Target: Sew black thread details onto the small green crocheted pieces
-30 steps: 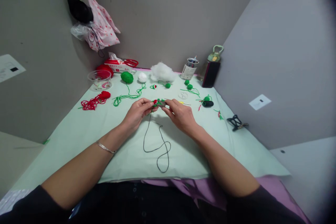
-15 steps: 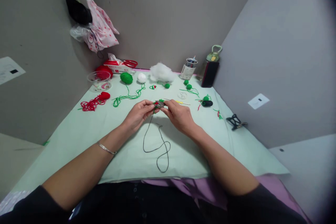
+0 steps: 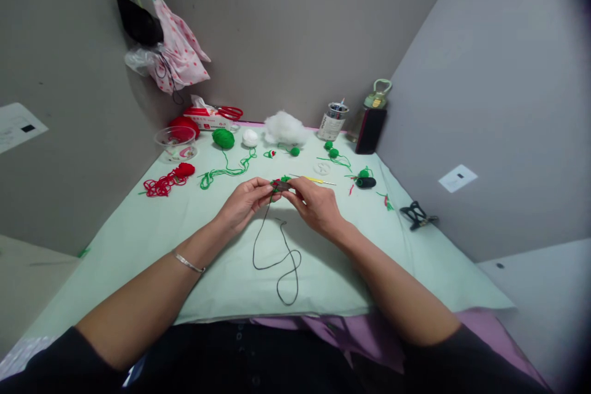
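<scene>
Between the fingertips of my left hand [image 3: 244, 200] is a small red and green crochet piece [image 3: 277, 182], mostly covered by the fingers. My right hand [image 3: 317, 203] pinches a small dark grey thing [image 3: 282, 186] against it; its kind is too small to make out. A dark thread [image 3: 263, 231] runs down from the piece and lies in loose loops on the cloth. Just beyond my right fingers lies a crochet hook [image 3: 314, 180] with a yellow grip, its middle partly hidden by the hand.
Along the back stand a plastic tub [image 3: 175, 144], a green yarn ball [image 3: 223, 138], white stuffing [image 3: 285, 129], a pen tin [image 3: 333, 122] and a phone [image 3: 370, 131]. Red yarn [image 3: 168, 180] lies left. A black thread spool [image 3: 366, 182] and black clip [image 3: 418, 215] are right.
The dark grey thing has turned slightly between my fingers and shows darker. Both hands stay in nearly the same place; the whole view has shifted very slightly.
</scene>
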A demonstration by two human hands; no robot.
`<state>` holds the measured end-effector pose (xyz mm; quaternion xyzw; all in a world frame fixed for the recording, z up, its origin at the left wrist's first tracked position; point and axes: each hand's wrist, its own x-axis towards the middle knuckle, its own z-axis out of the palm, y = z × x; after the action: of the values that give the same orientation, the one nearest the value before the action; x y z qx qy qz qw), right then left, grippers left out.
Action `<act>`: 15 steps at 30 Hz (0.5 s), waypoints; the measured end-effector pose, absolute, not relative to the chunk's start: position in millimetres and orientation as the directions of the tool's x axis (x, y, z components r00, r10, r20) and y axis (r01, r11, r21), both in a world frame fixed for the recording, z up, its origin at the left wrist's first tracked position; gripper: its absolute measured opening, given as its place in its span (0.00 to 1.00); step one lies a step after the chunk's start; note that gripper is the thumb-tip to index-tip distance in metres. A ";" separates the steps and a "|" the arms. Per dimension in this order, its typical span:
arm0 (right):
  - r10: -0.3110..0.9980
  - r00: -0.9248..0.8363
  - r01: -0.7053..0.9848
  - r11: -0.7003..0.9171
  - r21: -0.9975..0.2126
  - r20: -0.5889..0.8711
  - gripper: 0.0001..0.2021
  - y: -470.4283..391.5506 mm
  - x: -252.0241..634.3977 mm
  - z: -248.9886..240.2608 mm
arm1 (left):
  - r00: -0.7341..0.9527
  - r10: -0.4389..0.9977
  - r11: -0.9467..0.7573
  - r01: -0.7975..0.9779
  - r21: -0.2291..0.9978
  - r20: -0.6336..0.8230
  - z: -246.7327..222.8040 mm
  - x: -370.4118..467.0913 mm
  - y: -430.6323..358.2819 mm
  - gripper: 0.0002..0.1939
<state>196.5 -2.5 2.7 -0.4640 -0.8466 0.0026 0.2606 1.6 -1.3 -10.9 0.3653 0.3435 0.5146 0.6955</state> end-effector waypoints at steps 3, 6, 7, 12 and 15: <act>0.779 -0.434 0.778 0.577 -0.248 0.452 0.17 -2.6 197.5 1.1 | 0.243 0.965 0.207 -0.462 0.863 -0.102 -11.0 1.2 -1.0 0.08; 0.773 -0.436 0.767 0.587 -0.259 0.461 0.17 -3.3 197.3 0.5 | 0.254 0.962 0.211 -0.462 0.862 -0.099 -11.1 1.1 -1.4 0.07; 0.775 -0.432 0.763 0.587 -0.271 0.462 0.17 -3.3 197.0 0.9 | 0.259 0.961 0.213 -0.462 0.861 -0.099 -11.0 1.2 -1.8 0.07; 0.818 -0.404 0.625 0.573 -0.530 0.409 0.15 0.3 199.1 8.5 | 0.268 0.960 0.201 -0.456 0.867 -0.081 -7.8 2.2 -3.8 0.07; 0.856 -0.404 0.416 0.487 -0.768 0.324 0.15 5.5 205.2 14.5 | 0.271 0.959 0.204 -0.452 0.868 -0.084 -5.5 2.1 -4.2 0.07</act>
<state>205.2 5.5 14.5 -0.4069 -0.7814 0.3019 0.3642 2.1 -4.2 -5.5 0.3803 0.3330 0.5036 0.7006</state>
